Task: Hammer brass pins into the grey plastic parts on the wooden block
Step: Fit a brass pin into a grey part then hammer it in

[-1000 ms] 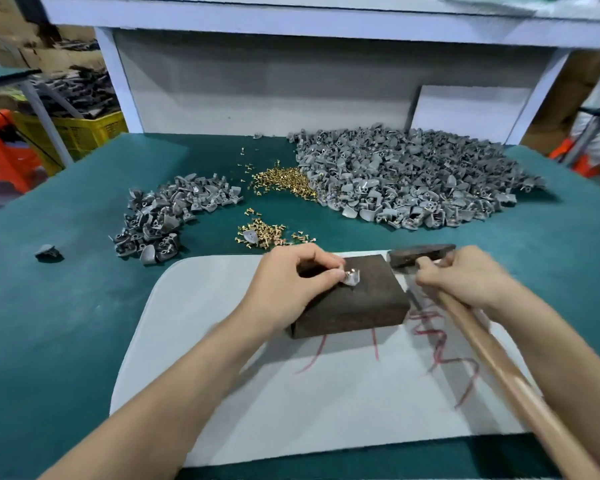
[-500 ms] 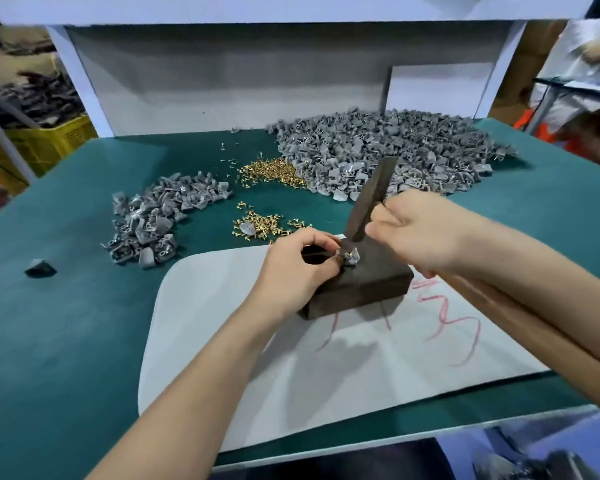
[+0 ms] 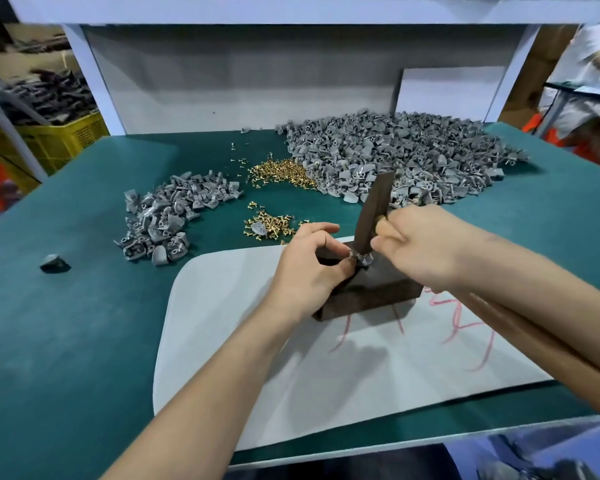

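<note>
A green-topped workbench (image 3: 66,341) carries a white mat (image 3: 291,393) scrawled with red marks, at the near edge. On the mat stands the dark wooden block (image 3: 371,296). The left hand (image 3: 305,271) rests on the block's left side, thumb and forefinger pinching a grey plastic part (image 3: 361,259) on its top face, as it did a second ago; the other fingers are loosely spread. The right hand (image 3: 426,247) is curled tight round the wooden hammer handle (image 3: 534,341) just under the head. A second ago the hammer head (image 3: 373,213) lay flat at the block's far right edge; now it stands nearly upright, tilted toward one o'clock, and sits lower than half a second ago, its bottom face down at the pinched part. Whether a pin sits in that part is hidden.

Beyond the block at eleven o'clock lies a small scatter of brass pins (image 3: 271,225), with a larger brass heap (image 3: 284,171) farther back. A small pile of grey parts (image 3: 174,216) lies at ten o'clock and a big pile (image 3: 395,157) at twelve to one. A lone grey part (image 3: 52,263) sits far out at nine o'clock, a yellow crate (image 3: 59,140) off the bench behind it.
</note>
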{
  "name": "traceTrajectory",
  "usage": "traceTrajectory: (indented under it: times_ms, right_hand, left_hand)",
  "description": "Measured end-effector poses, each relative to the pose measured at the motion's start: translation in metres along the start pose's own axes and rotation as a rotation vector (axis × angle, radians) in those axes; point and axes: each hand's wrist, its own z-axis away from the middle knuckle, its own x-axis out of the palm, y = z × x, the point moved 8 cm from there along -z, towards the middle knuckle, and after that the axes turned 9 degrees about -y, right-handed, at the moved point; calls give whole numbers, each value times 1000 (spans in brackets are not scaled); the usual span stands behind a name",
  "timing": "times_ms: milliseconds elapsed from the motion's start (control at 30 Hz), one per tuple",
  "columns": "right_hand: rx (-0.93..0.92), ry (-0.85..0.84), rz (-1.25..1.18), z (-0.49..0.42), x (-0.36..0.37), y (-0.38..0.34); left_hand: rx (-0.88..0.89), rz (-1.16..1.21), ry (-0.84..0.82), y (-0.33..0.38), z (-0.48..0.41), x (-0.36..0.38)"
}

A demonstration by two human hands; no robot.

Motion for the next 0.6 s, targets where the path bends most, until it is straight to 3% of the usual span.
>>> traceTrajectory:
  times_ms: [133,300,467,600]
  right_hand:
    - [27,2,-18,4,-4,4]
    - [24,139,-99,18,-32,5]
    - [17,1,-38,15,-4,-2]
    - [1,202,-181,24,-42,5]
  left_hand:
    - [-26,-16,22,0,1,-1]
    - [-76,5,23,-3,2,0]
    - [-91,44,24,-4,3,0]
    - [-101,50,14,-6,3,0]
